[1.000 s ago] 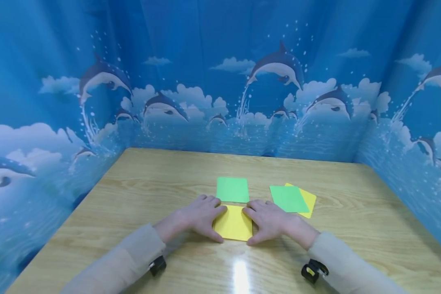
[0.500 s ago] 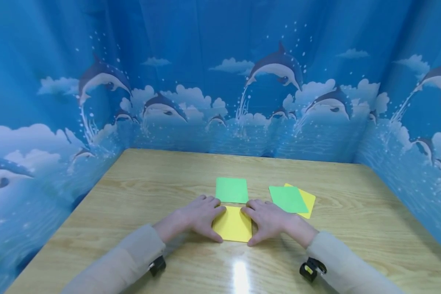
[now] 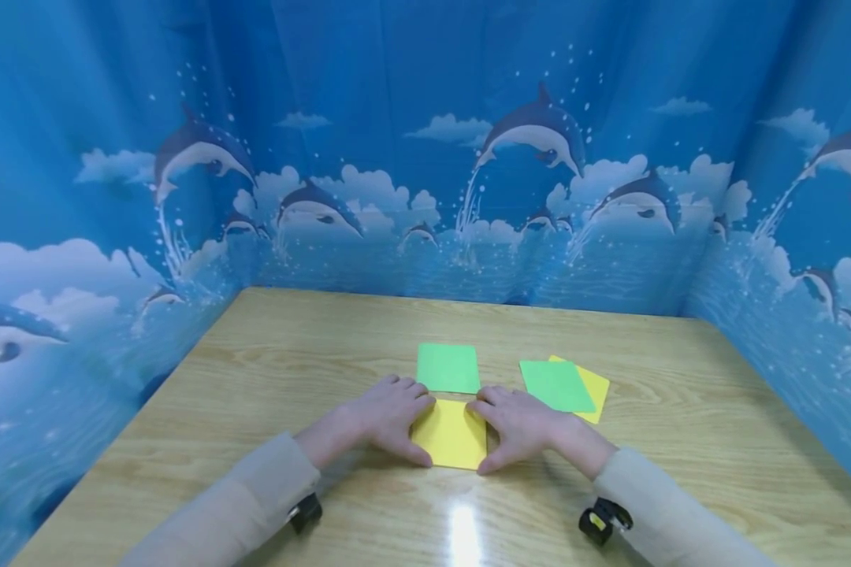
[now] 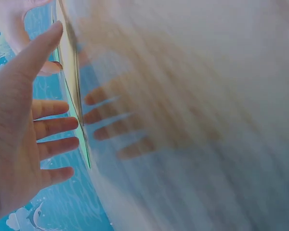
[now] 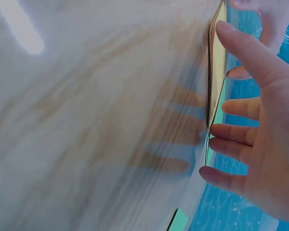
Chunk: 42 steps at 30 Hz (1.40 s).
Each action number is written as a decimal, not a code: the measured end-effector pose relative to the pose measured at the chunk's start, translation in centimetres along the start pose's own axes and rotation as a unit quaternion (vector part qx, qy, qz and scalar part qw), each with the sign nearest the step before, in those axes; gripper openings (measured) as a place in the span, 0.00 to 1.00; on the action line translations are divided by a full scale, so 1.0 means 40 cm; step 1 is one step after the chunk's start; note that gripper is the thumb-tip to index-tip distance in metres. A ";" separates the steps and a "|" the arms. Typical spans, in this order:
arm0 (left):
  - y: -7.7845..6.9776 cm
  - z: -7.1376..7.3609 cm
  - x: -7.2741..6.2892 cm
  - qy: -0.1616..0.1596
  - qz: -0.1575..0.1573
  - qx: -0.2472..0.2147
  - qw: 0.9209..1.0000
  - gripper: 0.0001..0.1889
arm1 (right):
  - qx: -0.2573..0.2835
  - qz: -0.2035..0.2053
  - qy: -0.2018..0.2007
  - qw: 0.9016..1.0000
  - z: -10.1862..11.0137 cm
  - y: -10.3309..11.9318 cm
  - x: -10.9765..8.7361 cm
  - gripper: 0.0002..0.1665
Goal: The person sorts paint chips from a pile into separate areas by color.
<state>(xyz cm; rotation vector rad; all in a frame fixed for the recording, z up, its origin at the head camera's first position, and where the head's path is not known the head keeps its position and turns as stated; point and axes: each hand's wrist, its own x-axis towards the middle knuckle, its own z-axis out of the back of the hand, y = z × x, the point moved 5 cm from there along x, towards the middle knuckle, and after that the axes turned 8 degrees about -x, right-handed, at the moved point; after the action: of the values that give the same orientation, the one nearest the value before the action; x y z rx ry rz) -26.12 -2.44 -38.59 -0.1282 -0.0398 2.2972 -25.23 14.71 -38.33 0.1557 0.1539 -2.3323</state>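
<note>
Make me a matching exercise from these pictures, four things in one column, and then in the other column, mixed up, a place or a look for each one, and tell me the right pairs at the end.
Things
1. Front yellow square
2. Far yellow square
3. Curtain
4. Table

Places and looks
A. Blue, printed with dolphins
B. Partly covered by a green square
C. Light brown, with a wood-grain look
D. Between the left hand and the right hand

Right pairs: 1-D, 2-B, 3-A, 4-C
</note>
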 end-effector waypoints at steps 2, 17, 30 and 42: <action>0.001 0.003 0.008 -0.009 0.004 0.000 1.000 0.44 | 0.004 -0.005 -0.009 1.000 0.002 -0.007 -0.006 0.52; -0.030 0.046 0.081 -0.057 -0.005 0.040 0.998 0.37 | 0.005 -0.058 -0.098 0.993 0.015 -0.095 -0.074 0.34; -0.086 0.085 0.198 -0.064 -0.007 0.062 0.996 0.38 | 0.000 -0.113 -0.132 0.985 0.016 -0.208 -0.135 0.36; -0.116 0.083 0.300 -0.050 0.042 0.002 0.998 0.42 | 0.043 -0.116 -0.143 0.982 0.010 -0.282 -0.168 0.50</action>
<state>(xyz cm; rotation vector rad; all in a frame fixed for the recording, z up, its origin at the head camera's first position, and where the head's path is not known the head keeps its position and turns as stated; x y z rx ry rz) -30.96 9.63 -35.92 -0.0124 -0.0824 2.3853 -28.74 27.17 -36.14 -0.1631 -0.0764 -2.5645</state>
